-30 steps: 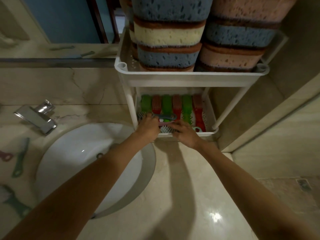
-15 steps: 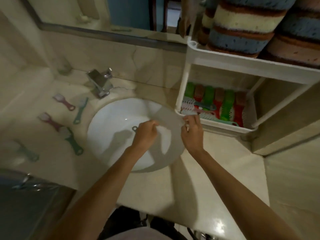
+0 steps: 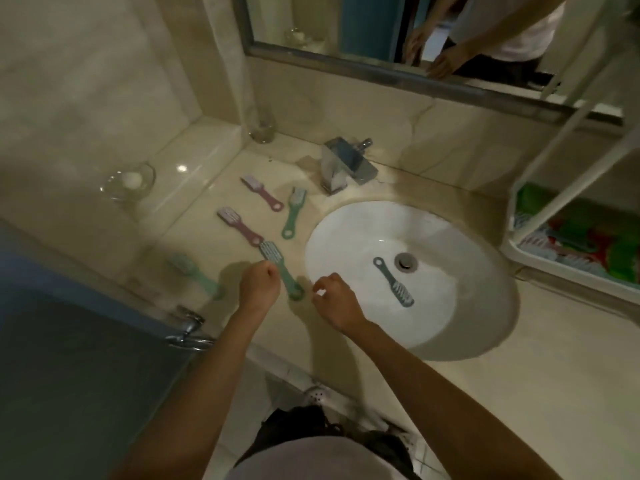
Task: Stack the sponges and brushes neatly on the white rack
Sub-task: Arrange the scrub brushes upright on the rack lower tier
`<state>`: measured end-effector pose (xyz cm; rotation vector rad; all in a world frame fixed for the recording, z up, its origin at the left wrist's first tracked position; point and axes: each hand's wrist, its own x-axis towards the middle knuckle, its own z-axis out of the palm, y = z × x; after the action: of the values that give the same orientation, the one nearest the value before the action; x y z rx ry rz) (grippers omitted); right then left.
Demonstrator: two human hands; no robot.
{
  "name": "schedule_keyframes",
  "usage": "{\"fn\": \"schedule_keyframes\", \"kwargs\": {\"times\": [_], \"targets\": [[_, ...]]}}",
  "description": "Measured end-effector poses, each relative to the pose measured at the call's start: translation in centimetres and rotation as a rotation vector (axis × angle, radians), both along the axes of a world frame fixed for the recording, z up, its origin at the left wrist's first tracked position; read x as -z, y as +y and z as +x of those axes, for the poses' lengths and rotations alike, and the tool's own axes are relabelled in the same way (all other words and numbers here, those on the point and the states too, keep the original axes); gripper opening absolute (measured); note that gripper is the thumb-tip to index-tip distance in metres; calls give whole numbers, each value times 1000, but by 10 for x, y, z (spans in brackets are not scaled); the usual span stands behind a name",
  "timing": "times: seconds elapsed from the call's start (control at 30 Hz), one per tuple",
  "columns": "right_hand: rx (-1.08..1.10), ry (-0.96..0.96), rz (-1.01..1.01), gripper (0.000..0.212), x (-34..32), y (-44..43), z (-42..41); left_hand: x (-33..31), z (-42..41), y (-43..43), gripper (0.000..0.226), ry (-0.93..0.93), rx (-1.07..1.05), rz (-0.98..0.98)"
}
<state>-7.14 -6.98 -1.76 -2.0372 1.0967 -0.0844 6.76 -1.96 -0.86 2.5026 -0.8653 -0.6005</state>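
Left hand (image 3: 259, 284): fingers curled into a fist, just beside the handle of a green brush (image 3: 282, 270); no grip on it visible.
Right hand (image 3: 332, 299): fingers loosely curled, holding nothing, over the sink (image 3: 450, 327) rim.
Green brush: flat on the bench (image 3: 536, 358), between both hands.
Grey-blue brush (image 3: 393, 280): lies in the sink bowl.
White rack (image 3: 512, 220): at right; lower tray holds brushes.
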Motion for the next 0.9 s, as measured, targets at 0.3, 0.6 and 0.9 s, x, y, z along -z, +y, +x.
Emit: {"fn": "schedule_keyframes", "kwargs": {"times": [0.3, 0.6, 0.9], "targets": [[18, 179, -27, 45, 7, 0, 98, 15, 114, -11, 31, 9, 1, 85], [40, 326, -20, 49, 17, -16, 124, 40, 135, -72, 82, 152, -313, 134], [97, 453, -80, 35, 26, -29, 113, 47, 149, -90, 49, 131, -197, 134]]}}
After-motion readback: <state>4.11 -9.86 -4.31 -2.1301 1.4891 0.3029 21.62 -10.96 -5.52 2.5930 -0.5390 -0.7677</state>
